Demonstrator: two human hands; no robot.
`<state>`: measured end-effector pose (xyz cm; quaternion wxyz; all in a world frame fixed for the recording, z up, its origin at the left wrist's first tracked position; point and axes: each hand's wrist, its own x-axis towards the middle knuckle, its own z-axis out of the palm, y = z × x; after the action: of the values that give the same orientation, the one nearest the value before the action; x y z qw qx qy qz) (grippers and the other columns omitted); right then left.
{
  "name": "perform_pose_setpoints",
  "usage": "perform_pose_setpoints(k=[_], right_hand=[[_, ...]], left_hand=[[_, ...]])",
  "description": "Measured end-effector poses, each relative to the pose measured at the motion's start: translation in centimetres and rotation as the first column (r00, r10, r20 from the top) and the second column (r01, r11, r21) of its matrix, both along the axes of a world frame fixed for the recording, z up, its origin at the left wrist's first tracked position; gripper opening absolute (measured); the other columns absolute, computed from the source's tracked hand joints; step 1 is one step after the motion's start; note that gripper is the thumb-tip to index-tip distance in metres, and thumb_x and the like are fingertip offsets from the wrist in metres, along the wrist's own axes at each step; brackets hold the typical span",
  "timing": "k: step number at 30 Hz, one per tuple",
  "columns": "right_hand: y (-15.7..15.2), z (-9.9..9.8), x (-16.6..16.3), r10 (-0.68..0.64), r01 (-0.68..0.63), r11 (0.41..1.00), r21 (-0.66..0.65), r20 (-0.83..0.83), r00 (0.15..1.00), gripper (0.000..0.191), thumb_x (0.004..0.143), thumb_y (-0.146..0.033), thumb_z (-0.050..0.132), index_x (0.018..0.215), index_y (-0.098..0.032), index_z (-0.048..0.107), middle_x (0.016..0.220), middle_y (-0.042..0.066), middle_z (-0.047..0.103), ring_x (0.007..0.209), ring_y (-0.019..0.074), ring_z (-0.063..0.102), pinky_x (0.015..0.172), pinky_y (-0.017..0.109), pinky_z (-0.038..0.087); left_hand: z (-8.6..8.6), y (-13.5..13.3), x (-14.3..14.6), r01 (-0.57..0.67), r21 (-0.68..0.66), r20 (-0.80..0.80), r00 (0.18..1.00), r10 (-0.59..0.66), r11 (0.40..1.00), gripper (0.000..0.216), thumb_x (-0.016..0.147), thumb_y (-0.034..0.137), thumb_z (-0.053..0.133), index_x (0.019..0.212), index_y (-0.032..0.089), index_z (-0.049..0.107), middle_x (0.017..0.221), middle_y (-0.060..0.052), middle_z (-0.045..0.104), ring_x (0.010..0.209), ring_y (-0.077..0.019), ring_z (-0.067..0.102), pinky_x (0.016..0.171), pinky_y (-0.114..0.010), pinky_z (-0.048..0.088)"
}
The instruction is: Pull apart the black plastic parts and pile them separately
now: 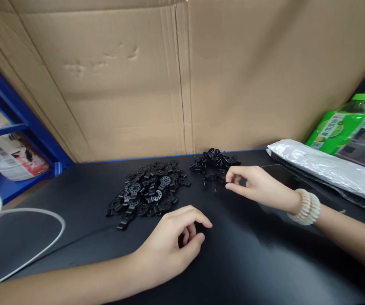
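My left hand (177,241) hovers over the black tabletop with its fingers curled and a gap between thumb and forefinger; nothing shows in it. Beyond it lies a large heap of black plastic parts (149,188), each with a round, perforated disc and a short tab. At the right, my right hand (258,184) pinches a small black plastic part (214,179) between thumb and forefinger; its exact shape is unclear. Just behind that hand is a smaller pile of black round pieces (214,160), near the back edge.
A cardboard wall (121,84) closes off the back of the black table (233,262). Along the right lie a silvery plastic package (328,169) and a green bottle (338,127). A white cable (62,224) loops in at the left, near a blue metal frame (42,135).
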<state>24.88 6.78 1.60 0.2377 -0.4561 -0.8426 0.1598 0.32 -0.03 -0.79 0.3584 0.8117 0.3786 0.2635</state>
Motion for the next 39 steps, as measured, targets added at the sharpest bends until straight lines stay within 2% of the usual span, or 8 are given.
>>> perform_pose_setpoints(k=[4,8,15,20,24,27,31,39], right_hand=[[-2.0,0.6,-1.3,0.113,-0.135,0.984,-0.117,-0.179,0.977,0.010,0.089,-0.026,0.056,0.084,-0.019,0.061,0.078,-0.001,0.063,0.062,0.0101,0.056,0.055,0.020,0.041],[-3.9,0.1,-3.1,0.179,-0.243,0.948,-0.205,-0.288,0.941,0.014,0.091,-0.021,0.053,0.093,-0.021,0.067,0.085,-0.001,0.064,0.056,0.0068,0.054,0.054,0.019,0.043],[-4.6,-1.3,-4.0,0.123,-0.286,0.900,-0.329,-0.438,0.891,0.006,0.085,-0.019,0.061,0.079,-0.018,0.061,0.073,-0.001,0.064,0.065,0.0110,0.060,0.059,0.020,0.048],[-4.6,-1.4,-4.1,0.122,-0.297,0.895,-0.334,-0.456,0.881,0.008,0.083,-0.017,0.063,0.075,-0.017,0.062,0.071,-0.002,0.063,0.062,0.0095,0.057,0.058,0.019,0.046],[-4.9,-1.3,-4.5,0.092,-0.331,0.857,-0.395,-0.515,0.852,0.017,0.091,-0.030,0.053,0.087,-0.017,0.064,0.069,-0.002,0.059,0.054,0.0073,0.052,0.051,0.017,0.045],[-5.1,-1.4,-4.7,0.039,-0.294,0.828,-0.478,-0.474,0.880,0.024,0.091,-0.038,0.052,0.089,-0.016,0.061,0.069,-0.001,0.058,0.055,0.0086,0.053,0.044,0.016,0.043],[-5.3,-1.7,-4.8,0.058,-0.251,0.860,-0.445,-0.403,0.913,0.026,0.090,-0.037,0.053,0.075,-0.016,0.055,0.066,-0.001,0.058,0.054,0.0083,0.052,0.044,0.016,0.039],[-5.5,-2.2,-4.9,0.121,-0.234,0.916,-0.327,-0.330,0.936,0.031,0.096,-0.033,0.043,0.069,-0.018,0.048,0.063,-0.002,0.056,0.055,0.0091,0.049,0.053,0.020,0.037]], left_hand=[[-0.1,0.2,0.1,-0.072,-0.080,0.049,0.996,0.076,0.994,0.023,0.082,0.013,0.053,0.104,0.020,0.054,0.074,0.003,0.053,0.064,-0.0111,0.053,0.058,-0.022,0.046],[-0.2,0.2,0.2,-0.075,-0.214,0.116,0.988,0.102,0.974,0.040,0.076,0.017,0.067,0.108,0.022,0.044,0.068,0.006,0.051,0.061,-0.0115,0.053,0.058,-0.023,0.048],[0.3,0.0,0.7,0.066,-0.251,0.319,0.948,0.018,0.966,0.042,0.066,0.010,0.075,0.097,0.021,0.049,0.095,-0.001,0.058,0.084,-0.0143,0.058,0.069,-0.026,0.051],[0.5,0.0,0.8,0.048,-0.331,0.375,0.923,0.084,0.942,0.026,0.073,0.009,0.069,0.090,0.018,0.052,0.083,0.001,0.061,0.076,-0.0118,0.060,0.070,-0.025,0.050],[0.2,0.3,0.6,-0.015,-0.402,0.421,0.885,0.199,0.915,0.016,0.077,0.013,0.067,0.082,0.017,0.053,0.073,0.003,0.060,0.068,-0.0096,0.059,0.068,-0.023,0.048],[-0.1,0.6,0.6,-0.045,-0.424,0.459,0.851,0.257,0.905,0.018,0.075,0.016,0.070,0.079,0.016,0.053,0.071,0.003,0.060,0.068,-0.0101,0.058,0.067,-0.023,0.048],[-0.3,0.7,0.6,-0.056,-0.442,0.485,0.824,0.291,0.895,0.021,0.072,0.017,0.074,0.076,0.015,0.053,0.068,0.003,0.060,0.065,-0.0096,0.057,0.064,-0.022,0.046],[0.1,0.7,0.7,-0.055,-0.471,0.475,0.825,0.305,0.881,0.025,0.068,0.021,0.078,0.072,0.014,0.054,0.062,0.003,0.061,0.059,-0.0090,0.055,0.059,-0.021,0.043]])
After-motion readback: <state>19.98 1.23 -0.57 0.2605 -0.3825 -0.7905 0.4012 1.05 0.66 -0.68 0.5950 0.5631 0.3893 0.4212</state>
